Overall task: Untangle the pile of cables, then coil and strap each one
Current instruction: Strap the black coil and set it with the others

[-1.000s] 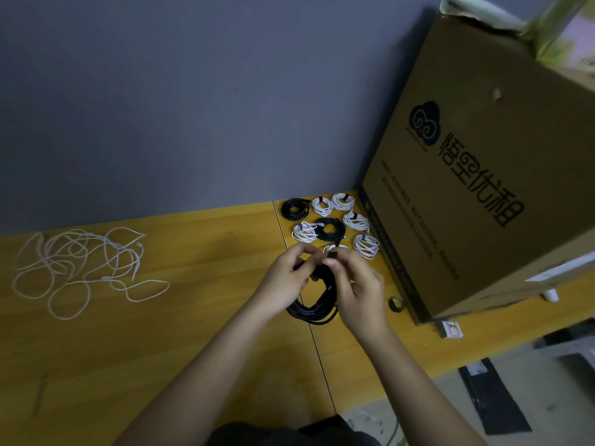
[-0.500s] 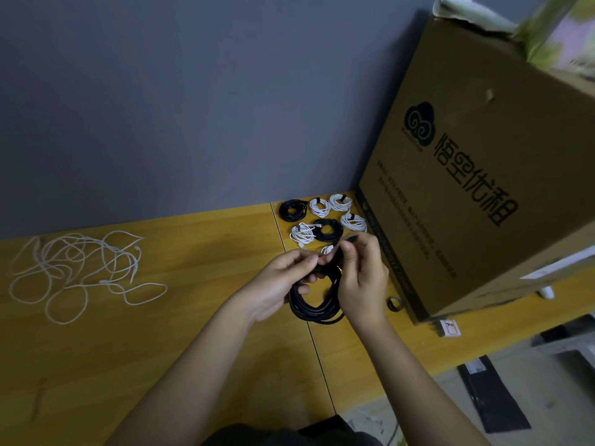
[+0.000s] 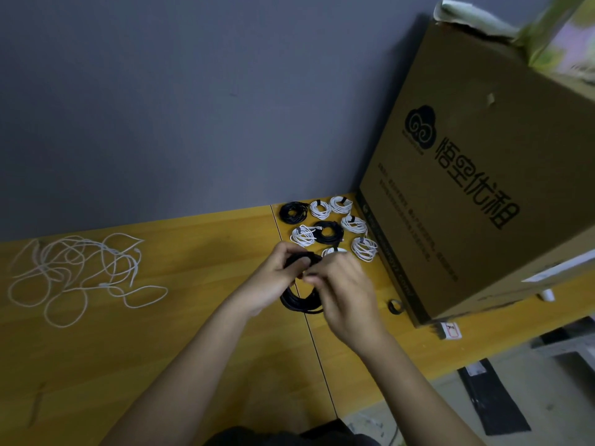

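Both hands working a black coiled cable over a wooden table

The left hand [image 3: 273, 278] grips the top of the black cable coil [image 3: 301, 302], and the right hand [image 3: 344, 291] pinches it just beside the left fingertips. Beyond the fingers lie strapped white coils [image 3: 363, 248] and black coils [image 3: 328, 231], next to a cardboard box [image 3: 483, 188]. Far left of the fingers sprawls a loose white cable [image 3: 74, 272].

Both forearms are bare from elbow to wrist, with no sleeves showing. The left hand [image 3: 273, 281] and right hand [image 3: 346, 291] wear nothing visible. Below the forearms, at the frame's bottom edge, lies dark clothing [image 3: 283, 437].
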